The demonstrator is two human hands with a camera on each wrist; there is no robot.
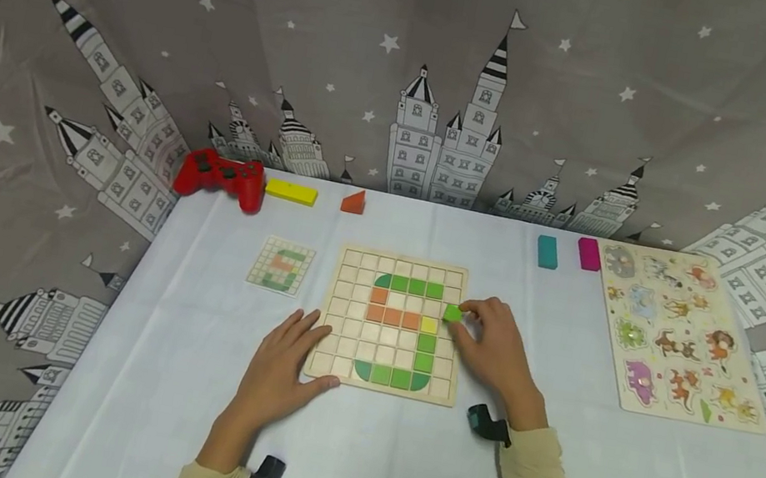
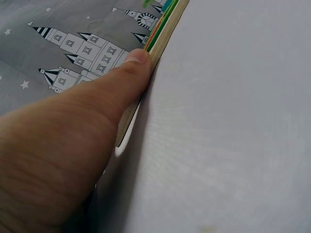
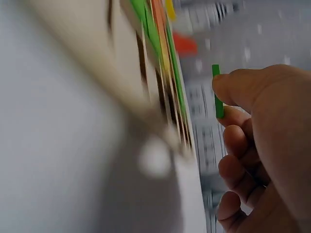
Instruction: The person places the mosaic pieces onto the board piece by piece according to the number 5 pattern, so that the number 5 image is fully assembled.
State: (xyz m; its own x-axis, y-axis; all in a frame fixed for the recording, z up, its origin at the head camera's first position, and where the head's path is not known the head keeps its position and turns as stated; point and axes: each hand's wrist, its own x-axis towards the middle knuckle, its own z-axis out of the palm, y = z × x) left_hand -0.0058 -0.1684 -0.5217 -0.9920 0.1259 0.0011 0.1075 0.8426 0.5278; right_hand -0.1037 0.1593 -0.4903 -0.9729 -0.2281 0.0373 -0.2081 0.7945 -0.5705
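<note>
A wooden grid board lies flat on the table, with green, orange and yellow tiles set in some of its squares. Pinched between thumb and fingers of my right hand is a green square tile, held over the board's right side. The right wrist view shows that green tile edge-on, raised off the board. My left hand rests at the board's lower left corner, fingers spread. In the left wrist view its thumb touches the board's edge. Left of the board lies a small pattern card.
Along the back stand a red game controller, a yellow block, an orange wedge, a teal block and a magenta block. An animal puzzle board lies at the right. Behind hangs a grey castle-print curtain.
</note>
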